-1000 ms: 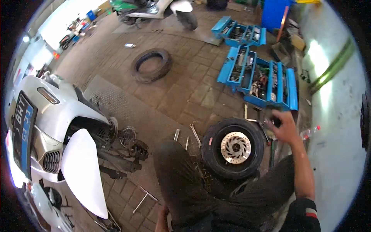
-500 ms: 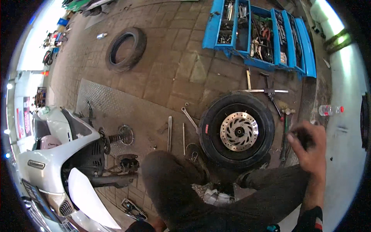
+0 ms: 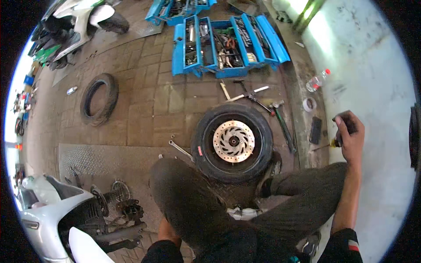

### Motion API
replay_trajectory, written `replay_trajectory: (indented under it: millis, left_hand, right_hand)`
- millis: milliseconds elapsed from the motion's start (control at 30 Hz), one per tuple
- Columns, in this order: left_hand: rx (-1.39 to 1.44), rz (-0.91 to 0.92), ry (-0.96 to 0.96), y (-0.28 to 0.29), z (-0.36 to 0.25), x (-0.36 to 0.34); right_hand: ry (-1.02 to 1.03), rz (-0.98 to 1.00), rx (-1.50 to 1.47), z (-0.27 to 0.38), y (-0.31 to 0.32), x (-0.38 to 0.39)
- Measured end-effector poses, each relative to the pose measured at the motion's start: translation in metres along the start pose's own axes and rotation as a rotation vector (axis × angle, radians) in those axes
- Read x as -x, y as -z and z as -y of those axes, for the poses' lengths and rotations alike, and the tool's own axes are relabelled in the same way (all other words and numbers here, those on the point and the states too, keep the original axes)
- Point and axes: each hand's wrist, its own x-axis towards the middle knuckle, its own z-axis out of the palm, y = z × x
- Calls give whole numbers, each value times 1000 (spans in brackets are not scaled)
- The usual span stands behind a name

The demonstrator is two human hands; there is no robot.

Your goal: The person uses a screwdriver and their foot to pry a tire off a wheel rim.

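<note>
Wheel (image 3: 232, 141), black-tyred, lies flat on the floor to the left of the right fingers (image 3: 351, 117) and well apart from them, a slotted brake disc (image 3: 222, 149) facing up. The right fingers curl in toward the thumb; I cannot tell whether they pinch anything. Just to their left and slightly lower is a thin tool (image 3: 322, 147) with a yellow end, too blurred to show whether they touch it. A dark block (image 3: 315, 130) sits near them on the left, with a roll of white tape (image 3: 309, 104) and a clear bottle (image 3: 318, 80) with a red cap farther beyond. A green-handled hammer (image 3: 285, 127) lies between the fingers and the wheel. Well beyond them, to the left, stands an opened blue toolbox (image 3: 177, 57). Far to their left are a spanner (image 3: 180, 150), its end by the tyre, and a loose tyre (image 3: 112, 98). The left hand is hidden behind the knee (image 3: 169, 175), so I cannot tell how its fingers stand.
</note>
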Motion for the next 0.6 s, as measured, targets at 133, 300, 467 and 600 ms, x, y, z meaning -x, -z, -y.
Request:
replay_trajectory:
  millis: [133,300,467,600]
  left_hand:
    - [-185,-63,-42,-37,0,-78]
    - [-305,-60,-54,-84,6,-123]
    - [-261,7,-121,-86,2,-170]
    - [102,-87,-226,-7,-6,-184]
  right_hand:
    - [94,-225,-208,-16,-31,39]
    - [-75,-532,-188,-102,-122,56]
    - [-288,-507,132,-187,-166,60]
    - [-535,-301,48,-181,-192,58]
